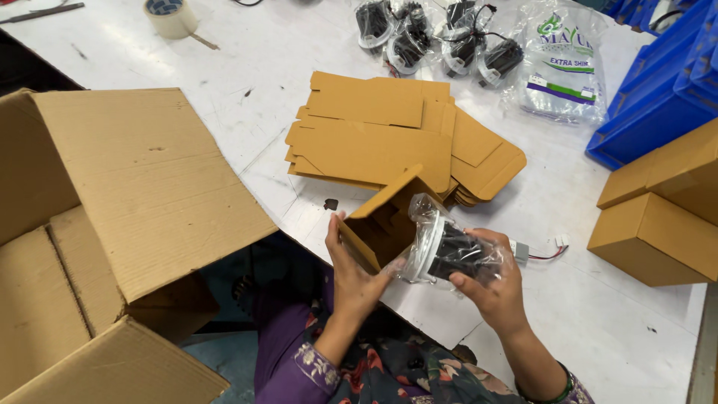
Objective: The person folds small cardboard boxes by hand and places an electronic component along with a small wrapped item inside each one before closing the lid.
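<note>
My left hand holds a small open brown carton by its near side, its flap raised. In my right hand is a round black-and-white device wrapped in a clear plastic bag, its end resting at the carton's mouth. A wire with a white connector trails from the device onto the white table. Just beyond the carton lies a stack of flat brown carton blanks.
A large open cardboard box stands at the left. Closed small brown boxes sit at the right, blue bins behind them. Several bagged devices, a printed plastic bag and a tape roll lie at the far edge.
</note>
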